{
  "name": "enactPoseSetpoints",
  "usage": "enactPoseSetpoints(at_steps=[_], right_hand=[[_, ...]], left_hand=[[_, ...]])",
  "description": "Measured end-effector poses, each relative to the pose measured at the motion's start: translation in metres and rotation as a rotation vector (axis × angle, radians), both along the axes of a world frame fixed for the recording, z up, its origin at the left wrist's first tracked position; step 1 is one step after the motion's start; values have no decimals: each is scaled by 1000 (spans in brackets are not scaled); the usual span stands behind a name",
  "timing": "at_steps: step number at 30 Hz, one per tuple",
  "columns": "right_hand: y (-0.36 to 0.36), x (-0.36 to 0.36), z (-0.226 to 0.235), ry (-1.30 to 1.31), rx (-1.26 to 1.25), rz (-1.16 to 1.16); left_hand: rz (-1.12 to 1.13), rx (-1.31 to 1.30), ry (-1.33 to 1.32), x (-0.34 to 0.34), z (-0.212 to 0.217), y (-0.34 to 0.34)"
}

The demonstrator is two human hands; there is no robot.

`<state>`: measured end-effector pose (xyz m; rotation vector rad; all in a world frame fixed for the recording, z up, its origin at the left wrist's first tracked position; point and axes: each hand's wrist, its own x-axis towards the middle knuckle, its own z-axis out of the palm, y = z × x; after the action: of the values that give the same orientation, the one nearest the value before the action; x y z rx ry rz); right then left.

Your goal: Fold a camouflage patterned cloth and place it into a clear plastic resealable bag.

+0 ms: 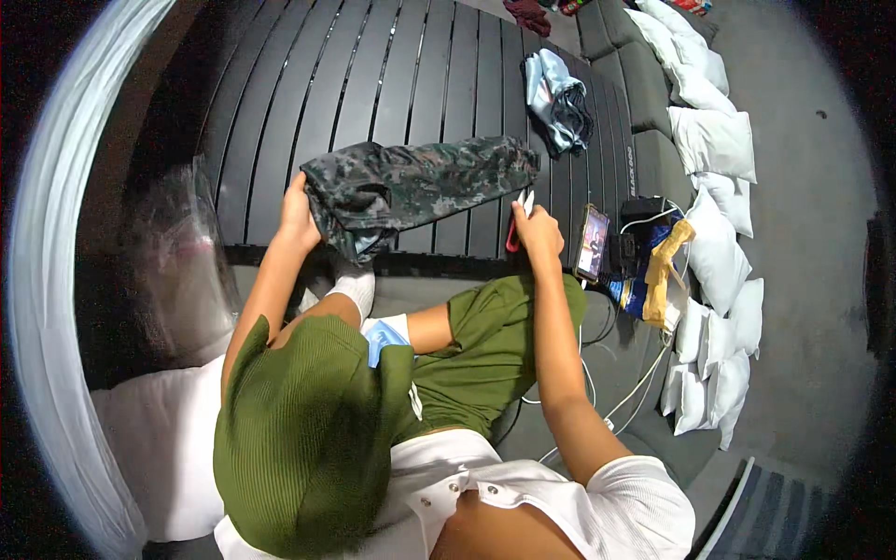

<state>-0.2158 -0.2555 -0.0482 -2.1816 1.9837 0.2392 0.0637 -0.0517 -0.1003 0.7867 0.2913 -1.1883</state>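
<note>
A folded camouflage garment (420,182) lies across a black slatted surface (373,84). My left hand (297,219) grips the garment's left end, where the fabric is bunched. My right hand (537,229) is at the garment's lower right edge, fingers closed around a small white object (526,200). A red piece (512,239) hangs just below that hand; I cannot tell what it is. A green cap (299,429) and green shorts (485,345) fill the lower middle of the view.
A light blue garment (558,98) lies farther back on the slats. A lit phone (593,243), a black box (644,207), a yellow-and-blue item (658,275) and white cables (635,392) sit at the right. White pillows (714,140) line the right side. A clear plastic bag (177,261) stands at the left.
</note>
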Motion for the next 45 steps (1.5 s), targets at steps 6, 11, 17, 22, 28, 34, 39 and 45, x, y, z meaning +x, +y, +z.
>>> enactPoseSetpoints(at_steps=[6, 11, 17, 22, 28, 34, 39, 45], right_hand=[[-12, -14, 3, 42, -5, 53], [-19, -22, 0, 11, -50, -12], [-52, -7, -14, -583, -248, 102], [-45, 32, -29, -746, -114, 286], [-43, 34, -21, -847, -29, 169], [-56, 23, -8, -1285, 237, 128], [-54, 29, -19, -1686, 464, -49], [-59, 32, -14, -1794, 586, -79]], left_hand=[[45, -33, -54, 38, 3, 8], [83, 135, -514, 49, 15, 19], [-361, 713, -1425, 63, 1, 68], [-557, 815, -1191, 18, 43, 46], [-574, 761, -1205, 5, 46, 36], [-105, 440, -628, 46, 60, 54], [-7, 343, -763, 80, 77, 81], [-231, 272, -425, 67, 73, 73]])
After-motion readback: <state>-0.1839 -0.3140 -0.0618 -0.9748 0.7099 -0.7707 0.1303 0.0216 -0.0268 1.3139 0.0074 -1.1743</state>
